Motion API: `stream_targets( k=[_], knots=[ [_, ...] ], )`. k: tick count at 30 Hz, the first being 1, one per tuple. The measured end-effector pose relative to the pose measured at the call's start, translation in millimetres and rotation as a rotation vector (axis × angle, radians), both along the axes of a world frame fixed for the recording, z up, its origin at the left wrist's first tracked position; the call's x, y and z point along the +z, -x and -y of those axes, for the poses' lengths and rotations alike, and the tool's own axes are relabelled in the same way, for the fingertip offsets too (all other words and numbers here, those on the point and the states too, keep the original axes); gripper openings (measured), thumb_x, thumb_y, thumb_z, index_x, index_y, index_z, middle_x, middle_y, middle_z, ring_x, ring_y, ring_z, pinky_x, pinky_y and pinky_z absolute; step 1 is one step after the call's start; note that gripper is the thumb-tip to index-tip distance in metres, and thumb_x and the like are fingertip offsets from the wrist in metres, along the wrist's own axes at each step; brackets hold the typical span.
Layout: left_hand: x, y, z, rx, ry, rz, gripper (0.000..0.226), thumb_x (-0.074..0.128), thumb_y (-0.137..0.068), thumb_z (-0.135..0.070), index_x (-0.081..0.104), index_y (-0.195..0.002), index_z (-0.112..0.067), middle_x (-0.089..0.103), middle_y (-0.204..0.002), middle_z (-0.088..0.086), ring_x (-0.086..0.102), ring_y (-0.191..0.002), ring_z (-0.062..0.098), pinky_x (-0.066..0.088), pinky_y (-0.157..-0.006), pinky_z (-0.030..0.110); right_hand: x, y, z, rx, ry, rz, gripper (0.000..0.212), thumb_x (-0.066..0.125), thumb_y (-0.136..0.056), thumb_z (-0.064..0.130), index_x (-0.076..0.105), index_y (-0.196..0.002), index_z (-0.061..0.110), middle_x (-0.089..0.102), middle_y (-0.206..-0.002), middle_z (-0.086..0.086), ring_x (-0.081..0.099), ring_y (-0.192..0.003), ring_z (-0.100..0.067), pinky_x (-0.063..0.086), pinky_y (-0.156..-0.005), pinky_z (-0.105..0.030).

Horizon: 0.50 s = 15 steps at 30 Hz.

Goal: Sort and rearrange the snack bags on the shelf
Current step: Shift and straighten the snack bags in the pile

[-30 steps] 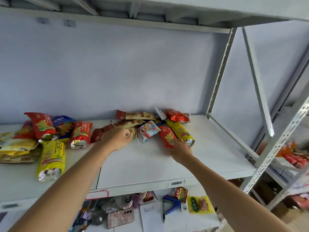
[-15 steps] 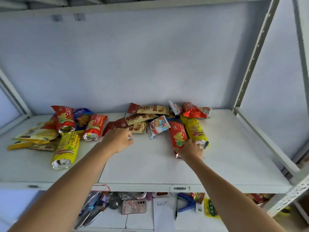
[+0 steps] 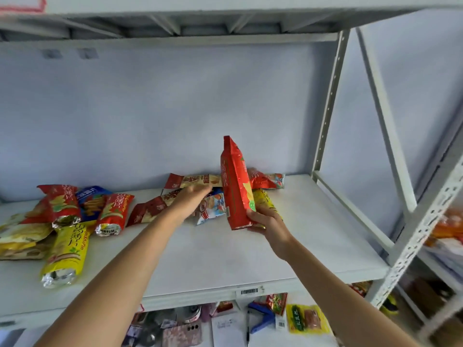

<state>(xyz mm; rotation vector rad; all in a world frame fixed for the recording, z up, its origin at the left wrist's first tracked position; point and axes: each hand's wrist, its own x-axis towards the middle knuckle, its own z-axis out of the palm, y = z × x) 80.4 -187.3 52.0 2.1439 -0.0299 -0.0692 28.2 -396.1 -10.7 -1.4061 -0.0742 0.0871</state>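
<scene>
Right hand (image 3: pixel 269 222) grips the red snack bag (image 3: pixel 236 186) by its lower end, upright at frame centre. Left hand (image 3: pixel 191 199), fingers extended, rests on the central bag pile (image 3: pixel 198 181).

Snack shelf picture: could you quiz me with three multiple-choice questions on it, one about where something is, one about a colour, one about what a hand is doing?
1. Where is the long yellow bag with the foil end?
A. left part of the shelf
B. right end of the shelf
C. on the floor

2. What colour is the bag held upright?
A. blue
B. red
C. green

3. What is the right hand doing?
A. resting flat on the shelf
B. pointing at the wall
C. gripping the upright bag's lower end

Answers: 1 A, it lies among the left-hand bags; 2 B, its face is red; 3 C, the fingers wrap round the bag's bottom.
</scene>
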Motion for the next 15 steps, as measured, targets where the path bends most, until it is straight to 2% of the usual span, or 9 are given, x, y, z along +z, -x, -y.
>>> stream_targets(
  k=[2, 4, 6, 7, 10, 12, 13, 15],
  knots=[
    [10.1, 2.1, -2.9, 0.053, 0.237, -0.061, 0.035, 0.052, -0.087, -0.061, 0.061, -0.101, -0.029, 0.066, -0.116, 0.003, 0.062, -0.107, 0.022, 0.050, -0.080, 0.034, 8.0, 9.1, -3.4, 0.168, -0.030, 0.008, 0.040, 0.060, -0.081, 0.029, 0.062, -0.120, 0.018, 0.070, -0.109, 0.001, 0.063, -0.104, -0.018, 0.047, -0.097, -0.036],
    [22.3, 3.3, -10.8, 0.086, 0.449, -0.127, 0.048, 0.055, -0.081, -0.066, 0.063, -0.098, -0.022, 0.068, -0.101, 0.002, 0.065, -0.096, 0.018, 0.048, -0.067, 0.031, 13.4, 15.8, -8.4, 0.279, -0.073, 0.026, 0.045, 0.061, -0.083, 0.027, 0.059, -0.126, 0.013, 0.068, -0.118, -0.005, 0.063, -0.110, -0.022, 0.047, -0.101, -0.038],
    [33.0, 4.6, -22.8, 0.029, 0.626, -0.173, 0.049, 0.059, -0.074, -0.069, 0.061, -0.085, -0.021, 0.064, -0.084, -0.001, 0.063, -0.083, 0.015, 0.048, -0.071, 0.032, 18.3, 22.3, -15.3, 0.371, -0.120, 0.024, 0.054, 0.072, -0.075, 0.035, 0.060, -0.124, 0.013, 0.068, -0.115, -0.005, 0.063, -0.107, -0.020, 0.049, -0.097, -0.034],
    [36.5, 5.1, -28.1, -0.024, 0.685, -0.196, 0.050, 0.061, -0.072, -0.069, 0.061, -0.085, -0.021, 0.064, -0.083, 0.000, 0.062, -0.083, 0.015, 0.048, -0.077, 0.034, 21.3, 25.5, -18.8, 0.416, -0.129, 0.018, 0.061, 0.076, -0.070, 0.040, 0.061, -0.122, 0.013, 0.068, -0.112, -0.005, 0.064, -0.104, -0.018, 0.050, -0.095, -0.032],
    [44.6, 11.5, -33.7, -0.165, 0.782, -0.237, 0.052, 0.060, -0.076, -0.062, 0.063, -0.098, -0.015, 0.070, -0.086, 0.004, 0.065, -0.088, 0.020, 0.049, -0.083, 0.038, 24.6, 31.1, -26.4, 0.513, -0.132, -0.015, 0.075, 0.077, -0.065, 0.040, 0.057, -0.128, 0.007, 0.064, -0.117, -0.012, 0.060, -0.108, -0.023, 0.049, -0.097, -0.034],
    [49.3, 19.2, -31.5, -0.212, 0.835, -0.244, 0.054, 0.061, -0.077, -0.057, 0.062, -0.108, -0.012, 0.070, -0.097, 0.008, 0.065, -0.094, 0.023, 0.050, -0.088, 0.039, 25.7, 34.5, -28.3, 0.548, -0.150, -0.041, 0.077, 0.074, -0.066, 0.035, 0.053, -0.133, 0.004, 0.061, -0.119, -0.014, 0.059, -0.108, -0.025, 0.048, -0.096, -0.034],
    [51.5, 22.6, -30.1, -0.217, 0.845, -0.232, 0.052, 0.061, -0.079, -0.054, 0.062, -0.110, -0.012, 0.069, -0.101, 0.009, 0.064, -0.097, 0.024, 0.050, -0.090, 0.040, 27.3, 36.6, -28.7, 0.559, -0.166, -0.048, 0.072, 0.071, -0.068, 0.031, 0.053, -0.133, 0.005, 0.061, -0.118, -0.014, 0.059, -0.105, -0.024, 0.048, -0.094, -0.033],
    [55.7, 26.9, -27.6, -0.190, 0.815, -0.170, 0.045, 0.061, -0.083, -0.051, 0.062, -0.109, -0.015, 0.068, -0.102, 0.006, 0.064, -0.094, 0.021, 0.051, -0.083, 0.036, 30.0, 39.1, -29.0, 0.485, -0.171, -0.071, 0.054, 0.060, -0.076, 0.020, 0.058, -0.128, 0.008, 0.064, -0.111, -0.012, 0.061, -0.096, -0.022, 0.048, -0.090, -0.032]
  ],
)
